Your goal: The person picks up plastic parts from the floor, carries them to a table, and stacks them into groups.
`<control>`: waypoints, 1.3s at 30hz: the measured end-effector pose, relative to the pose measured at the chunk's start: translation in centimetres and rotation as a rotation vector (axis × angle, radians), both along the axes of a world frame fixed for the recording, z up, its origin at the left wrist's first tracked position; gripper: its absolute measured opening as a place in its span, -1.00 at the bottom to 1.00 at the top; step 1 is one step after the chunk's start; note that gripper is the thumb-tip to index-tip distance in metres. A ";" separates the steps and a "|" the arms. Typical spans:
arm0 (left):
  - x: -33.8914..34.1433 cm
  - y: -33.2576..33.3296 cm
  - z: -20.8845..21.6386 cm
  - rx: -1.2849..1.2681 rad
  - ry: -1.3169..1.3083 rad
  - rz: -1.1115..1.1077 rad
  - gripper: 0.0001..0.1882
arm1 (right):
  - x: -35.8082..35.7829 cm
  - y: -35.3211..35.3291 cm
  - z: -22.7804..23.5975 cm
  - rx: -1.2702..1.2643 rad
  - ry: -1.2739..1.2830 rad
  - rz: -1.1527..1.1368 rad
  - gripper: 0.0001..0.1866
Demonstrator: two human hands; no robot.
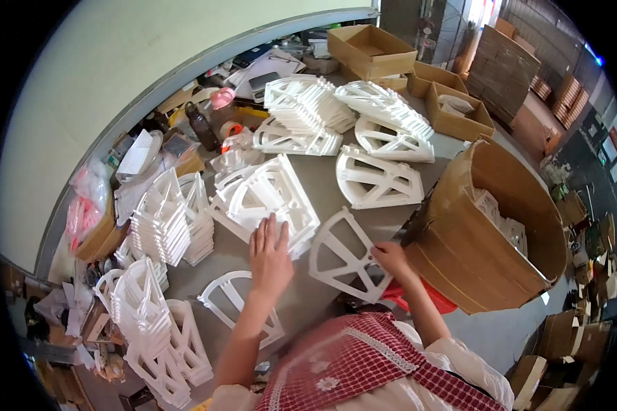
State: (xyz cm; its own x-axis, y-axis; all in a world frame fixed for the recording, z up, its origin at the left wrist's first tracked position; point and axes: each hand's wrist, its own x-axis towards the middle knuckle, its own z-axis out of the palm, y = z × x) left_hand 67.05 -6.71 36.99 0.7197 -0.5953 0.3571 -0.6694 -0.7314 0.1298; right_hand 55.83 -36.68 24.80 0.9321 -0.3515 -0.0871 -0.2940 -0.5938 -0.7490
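Observation:
My right hand [391, 259] is closed on the edge of a white fan-shaped plastic frame [343, 255] with open spokes, tilted up near the front of the table. My left hand [271, 255] lies with its fingers stretched out on the near edge of a pile of similar white frames [275, 186]. A single fan-shaped frame [234, 291] rests on the table beside my left forearm. Beyond the held piece lies another group of frames [384, 179]. Whether my left fingertips grip any piece in the pile cannot be seen.
Stacks of white frames stand at the left [161, 222], near left [144, 308] and back [308, 103]. A large cardboard box [459, 253] with white pieces inside is close on the right. Behind are open cartons [371, 58], a dark bottle [202, 129] and clutter along the wall.

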 end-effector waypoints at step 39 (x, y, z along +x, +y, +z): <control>-2.8 -1.0 -1.6 0.027 0.021 0.005 -0.33 | -10.4 -4.1 4.7 1.062 -0.031 -0.282 -0.58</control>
State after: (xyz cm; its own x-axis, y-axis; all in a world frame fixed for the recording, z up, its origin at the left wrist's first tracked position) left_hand 64.28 -7.73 35.41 0.7301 -0.6009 0.3255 -0.6630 -0.7382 0.1243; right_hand 45.47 -40.79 29.52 0.8370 -0.3120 -0.4496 -0.2904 0.4432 -0.8481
